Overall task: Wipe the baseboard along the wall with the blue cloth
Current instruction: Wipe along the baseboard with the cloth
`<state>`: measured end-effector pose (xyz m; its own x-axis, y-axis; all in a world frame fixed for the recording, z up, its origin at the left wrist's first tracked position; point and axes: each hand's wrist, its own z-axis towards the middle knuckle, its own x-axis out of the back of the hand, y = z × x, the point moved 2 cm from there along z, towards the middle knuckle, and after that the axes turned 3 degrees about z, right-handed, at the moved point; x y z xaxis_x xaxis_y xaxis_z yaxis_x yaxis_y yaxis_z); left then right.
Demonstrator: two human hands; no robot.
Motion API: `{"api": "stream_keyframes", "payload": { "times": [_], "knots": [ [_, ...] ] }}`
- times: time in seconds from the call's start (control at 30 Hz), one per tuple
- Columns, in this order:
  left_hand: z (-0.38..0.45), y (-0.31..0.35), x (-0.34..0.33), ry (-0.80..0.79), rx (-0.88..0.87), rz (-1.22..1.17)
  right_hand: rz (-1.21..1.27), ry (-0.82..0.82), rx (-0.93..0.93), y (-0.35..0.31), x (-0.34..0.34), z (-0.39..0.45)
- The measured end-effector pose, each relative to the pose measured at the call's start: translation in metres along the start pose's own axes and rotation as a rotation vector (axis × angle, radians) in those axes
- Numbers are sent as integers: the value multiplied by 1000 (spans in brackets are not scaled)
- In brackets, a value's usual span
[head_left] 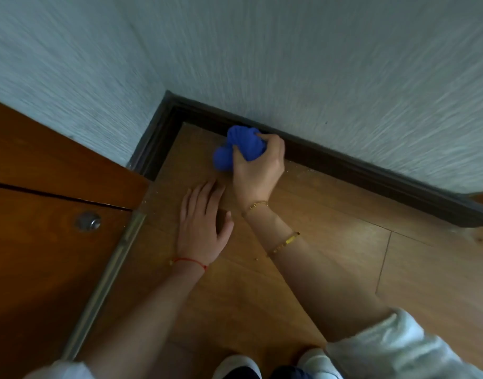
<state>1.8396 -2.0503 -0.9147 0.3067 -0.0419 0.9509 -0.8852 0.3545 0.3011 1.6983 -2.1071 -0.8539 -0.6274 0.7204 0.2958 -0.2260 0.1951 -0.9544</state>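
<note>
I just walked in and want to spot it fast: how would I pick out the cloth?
Find the corner where the dark baseboard meets the wooden floor. There the right hand grips a bunched blue cloth, the only bright blue thing.

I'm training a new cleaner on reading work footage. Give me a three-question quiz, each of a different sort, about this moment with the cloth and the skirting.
1. True or false: the right hand grips the bunched blue cloth against the dark baseboard.
2. Which hand lies flat on the wooden plank floor? A) the left hand B) the right hand C) neither
3. Fill in: the cloth is near the ____ where two runs of baseboard meet.

Key: 1 true; 2 A; 3 corner.
</note>
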Motion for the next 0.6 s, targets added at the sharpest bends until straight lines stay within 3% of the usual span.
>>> {"api": "stream_keyframes", "payload": {
  "times": [0.2, 0.6],
  "knots": [
    [-1, 0, 1, 9, -4, -7, -25, -10, 37, 3, 8, 2],
    [-5, 4, 4, -14, -15, -28, -158, 229, -10, 48, 134, 21]
  ]
}}
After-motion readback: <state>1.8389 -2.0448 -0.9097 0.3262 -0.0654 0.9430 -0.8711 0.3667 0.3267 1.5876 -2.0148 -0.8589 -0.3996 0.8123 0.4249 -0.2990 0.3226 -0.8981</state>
